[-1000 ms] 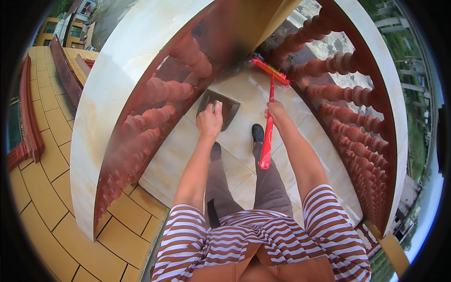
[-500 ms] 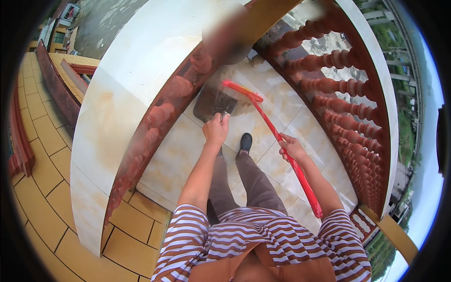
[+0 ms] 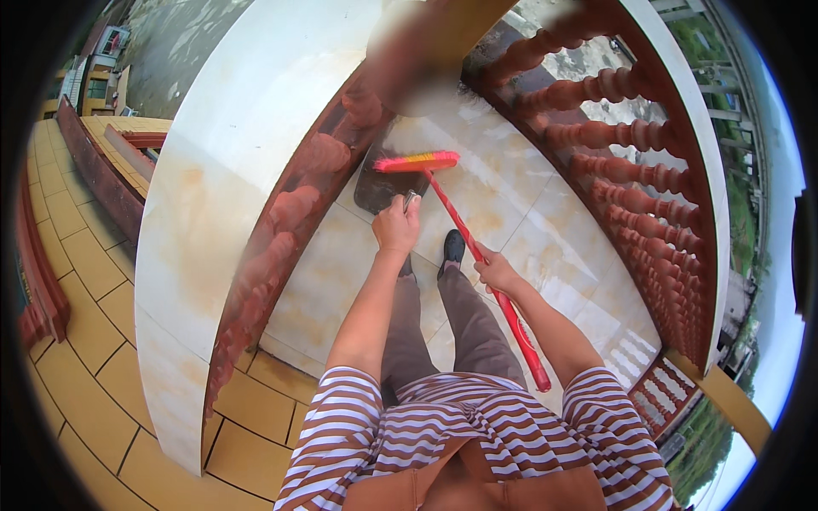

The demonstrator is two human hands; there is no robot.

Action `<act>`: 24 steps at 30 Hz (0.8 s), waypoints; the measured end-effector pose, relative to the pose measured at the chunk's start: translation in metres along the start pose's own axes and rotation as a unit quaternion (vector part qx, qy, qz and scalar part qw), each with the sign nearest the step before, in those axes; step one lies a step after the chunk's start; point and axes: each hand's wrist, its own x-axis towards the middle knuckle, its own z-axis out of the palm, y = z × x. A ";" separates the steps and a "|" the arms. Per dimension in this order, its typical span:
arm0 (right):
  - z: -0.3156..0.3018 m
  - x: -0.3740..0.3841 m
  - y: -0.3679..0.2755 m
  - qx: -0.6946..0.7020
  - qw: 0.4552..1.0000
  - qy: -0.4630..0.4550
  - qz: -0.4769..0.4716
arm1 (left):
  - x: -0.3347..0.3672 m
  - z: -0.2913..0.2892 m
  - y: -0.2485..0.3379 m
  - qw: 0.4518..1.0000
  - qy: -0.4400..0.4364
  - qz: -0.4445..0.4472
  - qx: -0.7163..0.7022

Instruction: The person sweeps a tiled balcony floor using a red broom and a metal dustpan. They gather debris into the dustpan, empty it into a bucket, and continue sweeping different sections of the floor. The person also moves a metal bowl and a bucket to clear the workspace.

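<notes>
My left hand [image 3: 396, 226] is closed round the short metal handle of a dark dustpan [image 3: 372, 189], which rests on the wet tiled floor beside the left balustrade. My right hand [image 3: 497, 269] grips the red stick of a broom [image 3: 521, 336] partway along its length. The broom head [image 3: 417, 162], with pink and yellow bristles, lies crosswise over the dustpan and hides part of it. Whatever the pan holds is too dark to make out. The stick slants from the head back past my right forearm.
Red balusters [image 3: 635, 134] line the right side. A wide white ledge [image 3: 204, 187] tops the left balustrade. My shoes [image 3: 453, 247] stand on pale, stained tiles [image 3: 341, 281]. Yellow tiles [image 3: 94, 289] lie beyond the left ledge. A blurred post [image 3: 417, 68] stands ahead.
The broom head has swung left and turned crosswise over the dustpan. My right hand has moved left with the stick. My left hand and the dustpan have barely shifted.
</notes>
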 end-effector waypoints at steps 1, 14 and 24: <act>-0.015 -0.019 0.001 0.060 0.998 -0.030 0.002 | -0.003 0.002 -0.002 1.000 -0.002 0.000 0.008; -0.004 0.132 -0.027 0.036 0.987 0.151 -0.038 | -0.008 0.003 0.007 1.000 -0.005 0.023 -0.016; 0.020 -0.088 0.086 0.031 0.999 -0.035 -0.015 | -0.050 -0.017 -0.027 0.997 0.016 -0.066 -0.021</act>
